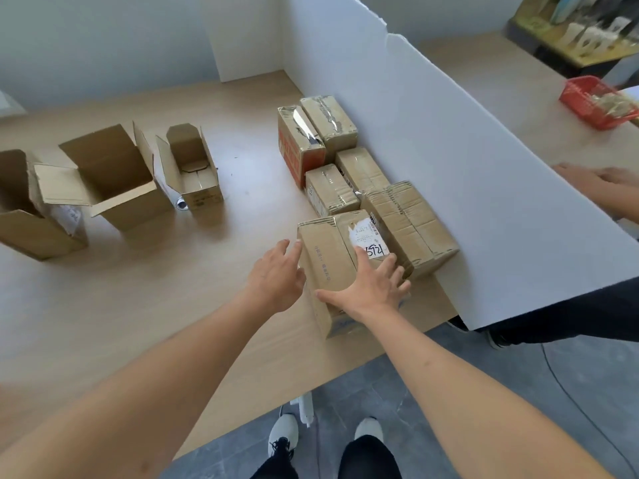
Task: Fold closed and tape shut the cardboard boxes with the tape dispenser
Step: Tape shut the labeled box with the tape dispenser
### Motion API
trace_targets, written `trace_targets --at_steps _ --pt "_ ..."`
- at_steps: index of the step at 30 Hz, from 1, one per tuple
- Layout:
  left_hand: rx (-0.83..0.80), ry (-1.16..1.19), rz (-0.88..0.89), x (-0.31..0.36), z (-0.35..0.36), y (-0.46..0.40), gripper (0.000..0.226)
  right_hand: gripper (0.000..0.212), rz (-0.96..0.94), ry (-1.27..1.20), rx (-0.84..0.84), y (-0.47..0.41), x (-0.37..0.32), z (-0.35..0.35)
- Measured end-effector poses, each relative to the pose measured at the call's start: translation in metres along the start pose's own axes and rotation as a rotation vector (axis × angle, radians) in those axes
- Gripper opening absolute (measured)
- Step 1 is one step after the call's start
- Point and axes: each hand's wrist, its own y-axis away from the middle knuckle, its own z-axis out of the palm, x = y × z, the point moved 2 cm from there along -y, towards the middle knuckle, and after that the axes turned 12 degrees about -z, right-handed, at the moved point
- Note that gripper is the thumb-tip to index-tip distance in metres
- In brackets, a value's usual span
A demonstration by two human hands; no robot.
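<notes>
Single head-worn wide-angle view, forward and down over the table, close.

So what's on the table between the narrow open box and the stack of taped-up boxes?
Nothing: in the head view only bare tabletop lies between the narrow open box and the taped boxes.

Leftmost open box edge-cropped; red basket blurred, cropped

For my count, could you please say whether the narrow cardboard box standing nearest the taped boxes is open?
Open: the narrow brown cardboard box has raised flaps.
</notes>
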Motion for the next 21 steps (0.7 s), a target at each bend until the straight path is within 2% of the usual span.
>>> trace_targets --at_steps 8,12,16,21 --pt "-0.008 0.062 -0.121 0.044 0.032 -0.030 0.057 0.128 -0.153 0.052 -0.033 -0.049 0.033 0.001" --pt "-0.011 0.206 -0.257 0.068 0.047 -0.035 0.053 0.129 -0.229 0.061 -0.045 -0.053 0.044 0.006" --pt "0.019 0.255 -0.343 0.075 0.049 -0.039 0.052 0.115 -0.336 0.040 -0.112 -0.059 0.056 0.015" --pt "0.006 0.243 -0.342 0.075 0.051 -0.041 0.053 0.105 -0.492 0.082 -0.035 -0.067 0.064 0.013"
